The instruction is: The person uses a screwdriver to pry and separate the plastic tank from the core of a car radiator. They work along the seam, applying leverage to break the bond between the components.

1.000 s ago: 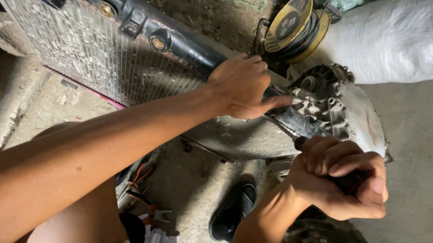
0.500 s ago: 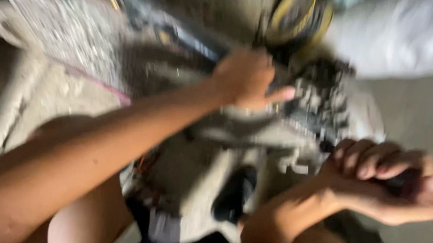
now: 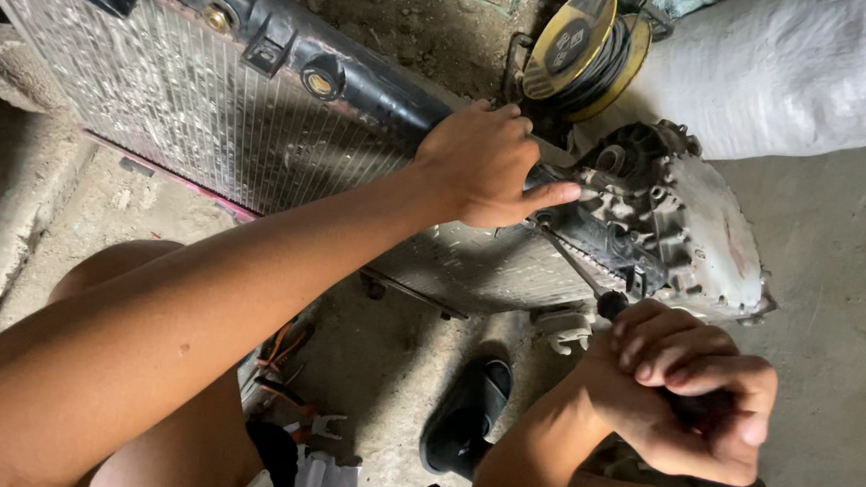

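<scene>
Radiator [image 3: 191, 108], a wide slab of silvery fins with a black plastic tank along its upper edge, lies tilted on the dirt and concrete floor [image 3: 830, 298] and fills the upper left of the head view. Its right end, where a grey metal bracket plate [image 3: 704, 230] and black fittings are crowded together, sits between the person's two hands. The left hand [image 3: 483, 166] reaches in from the lower left along a bare forearm and rests on the black tank near that right end, fingers curled over the edge and the thumb stretched out to the right, pressing against the black part just beside the bracket. The right hand [image 3: 684, 399] is lower and to the right, just below the radiator's end, closed in a tight fist around the dark handle of a screwdriver [image 3: 576, 272]; the thin shaft runs up and to the left from the fist to the black fitting, ending close beside the left thumb. So the radiator's worked end lies above the right hand and directly under the left. A yellow and black spool of cable [image 3: 580, 47] stands behind the radiator near a white sack [image 3: 795, 65]. A black sandal [image 3: 468, 416] lies on the floor below the radiator, and pliers with orange grips [image 3: 288, 395] lie near the person's knee.
</scene>
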